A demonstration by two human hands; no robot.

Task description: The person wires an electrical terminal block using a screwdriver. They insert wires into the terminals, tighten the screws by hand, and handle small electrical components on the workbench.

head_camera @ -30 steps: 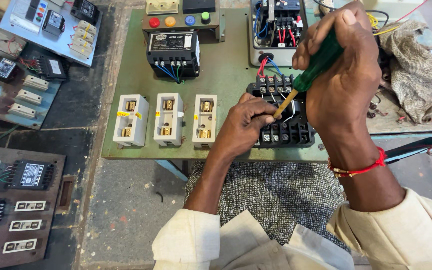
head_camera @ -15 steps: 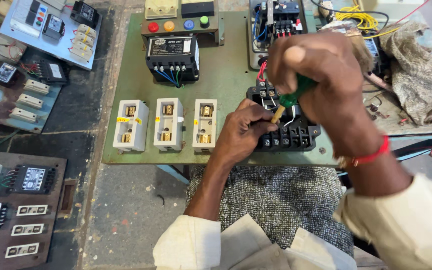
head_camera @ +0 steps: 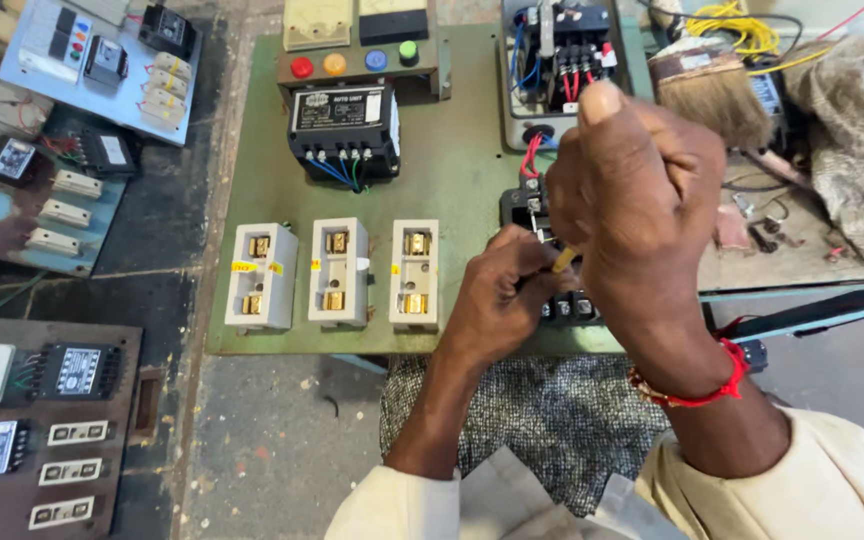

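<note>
Since half a second ago: right hand [head_camera: 642, 215] raised and closed tighter, green screwdriver handle now swallowed in the fist, only the yellowish shaft [head_camera: 564, 260] showing below the fingers. Left hand [head_camera: 500, 300] much where it was, fingertips curled and pressed down at the black terminal block [head_camera: 567, 305] on the green board [head_camera: 452, 190].

Right grip: fingers wrapped and pressed together around the screwdriver, thumb up on top. Left grip: fingers bunched together against the block just under the shaft; pinching a wire or merely steadying, cannot tell.

Left of the left hand: three white fuse holders [head_camera: 334, 272] in a row. Above them, a black unit [head_camera: 344, 130] with blue wires and a row of coloured buttons [head_camera: 352, 62]. Right of the fist: a brush [head_camera: 712, 95] and a rag [head_camera: 857, 140]. Red thread band [head_camera: 697, 390] on the right wrist.
</note>
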